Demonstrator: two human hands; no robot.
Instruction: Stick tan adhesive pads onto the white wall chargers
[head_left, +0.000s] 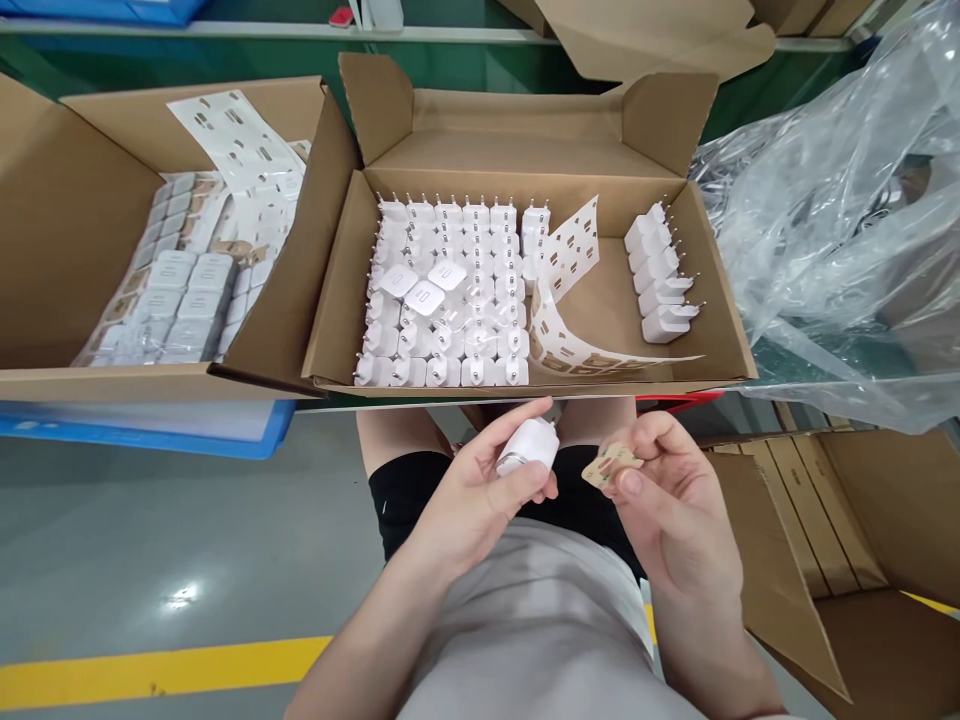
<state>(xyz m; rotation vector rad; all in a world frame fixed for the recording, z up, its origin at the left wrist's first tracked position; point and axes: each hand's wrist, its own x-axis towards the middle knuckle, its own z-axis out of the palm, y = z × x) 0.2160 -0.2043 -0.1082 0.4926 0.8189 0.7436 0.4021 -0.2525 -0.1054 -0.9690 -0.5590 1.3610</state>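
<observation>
My left hand (pixel 480 480) is closed around a white charger plug (pixel 531 445), held above my lap. To its right, my right hand (pixel 667 490) pinches a small tan adhesive sticker (pixel 611 465) between thumb and fingers. The sticker and the plug are apart. Just beyond my hands stands an open cardboard box (pixel 525 183) with rows of white charger plugs (pixel 442 340), prongs up. A few chargers lie loose on top of those rows. A curved white sticker sheet (pixel 574 345) with cut-outs rests in the box, left of a short row of plugs (pixel 656 270).
At the left, another open carton (pixel 67 220) holds bagged white chargers (pixel 187 300) and sticker sheets (pixel 236 140). Clear plastic bags (pixel 840 200) lie on the right. Below them is a cardboard box (pixel 885 540). A blue-edged tray (pixel 150 430) juts out under the left carton.
</observation>
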